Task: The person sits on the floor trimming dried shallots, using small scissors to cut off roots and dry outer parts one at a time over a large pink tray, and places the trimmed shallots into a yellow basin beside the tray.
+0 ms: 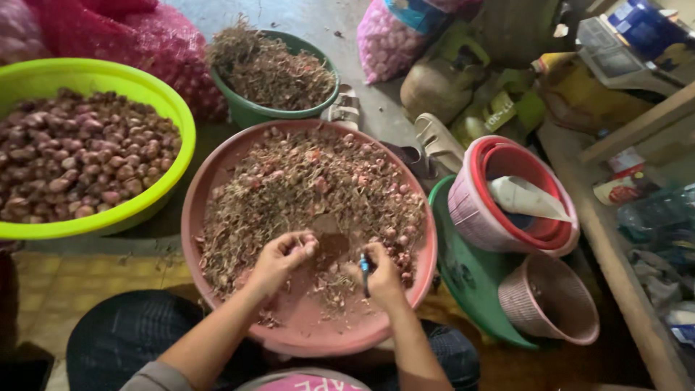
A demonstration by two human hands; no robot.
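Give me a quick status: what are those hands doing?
Left hand pinching a small shallot. Right hand gripping a small knife. Both over the pink tray of shallots and husks. Nothing in the way.

A lime-green basin (177,137) heaped with reddish-brown bulbs is sitting at the left edge of the floor (376,108), and a dark green tub (250,112) of dry roots is standing just behind it, with a red mesh sack (152,43) lying along the far left corner. At the right, stacked pink and red baskets (478,217) are resting on a green tray (470,282), a small pink basket (550,300) is leaning beside them, and a pair of pale sandals (434,141) is lying on the floor behind.
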